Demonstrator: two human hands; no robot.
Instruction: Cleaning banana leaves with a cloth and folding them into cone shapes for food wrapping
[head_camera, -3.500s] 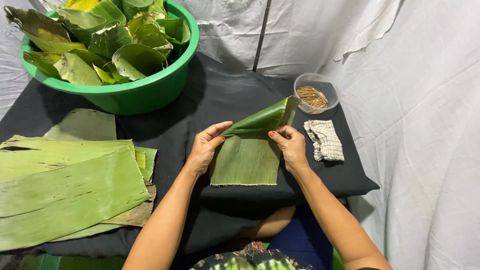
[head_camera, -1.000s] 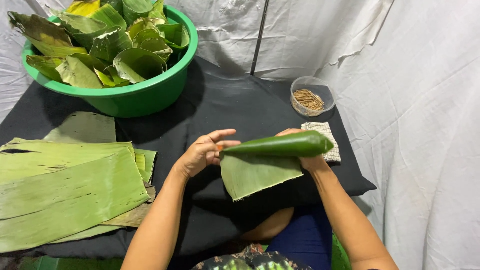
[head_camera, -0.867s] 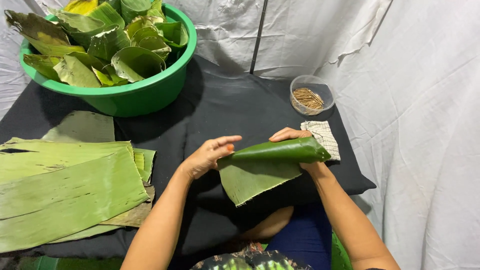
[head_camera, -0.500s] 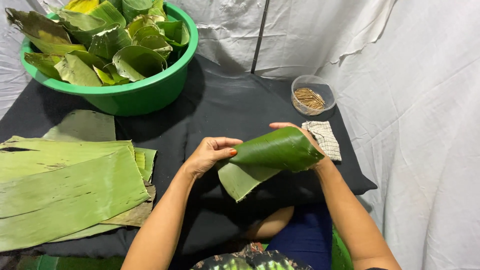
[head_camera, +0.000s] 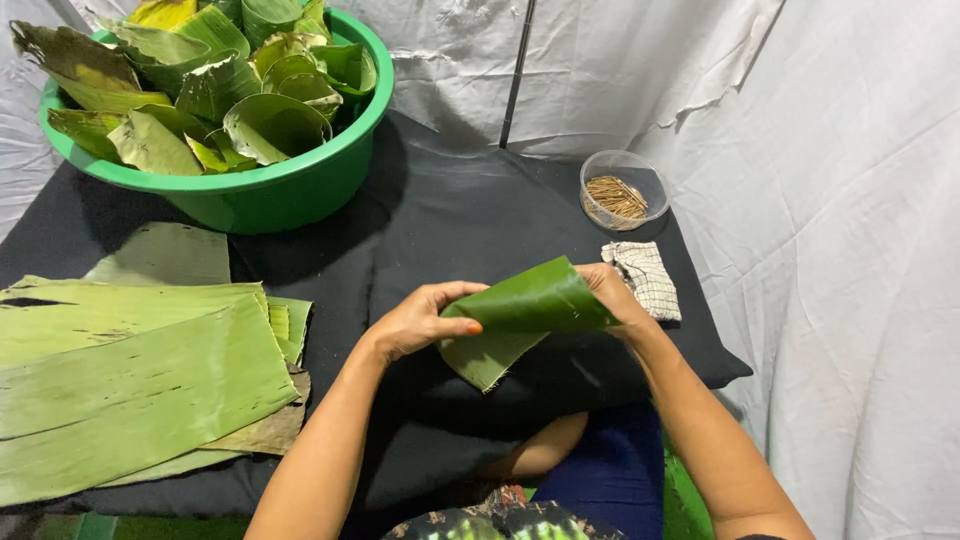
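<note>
Rolling: a leaf piece (head_camera: 520, 315) is held above the black cloth (head_camera: 470, 215), curled cone-like between both hands.
Left hand (head_camera: 415, 322): fingers pinching the narrow end, likely to stop it uncurling.
Right hand (head_camera: 615, 295): fingers curled behind the wide end, propping it.
Within reach: flat leaves (head_camera: 140, 370) on the left, green basin (head_camera: 290, 185) of folded leaves at the back, clear tub of sticks (head_camera: 622, 190), checked cloth (head_camera: 645, 280).
Room: white sheeting (head_camera: 850, 200) behind and to the right.

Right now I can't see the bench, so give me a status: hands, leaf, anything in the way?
Left hand and right hand both gripping the rolled banana leaf, held above the black cloth. Nothing in the way.
</note>
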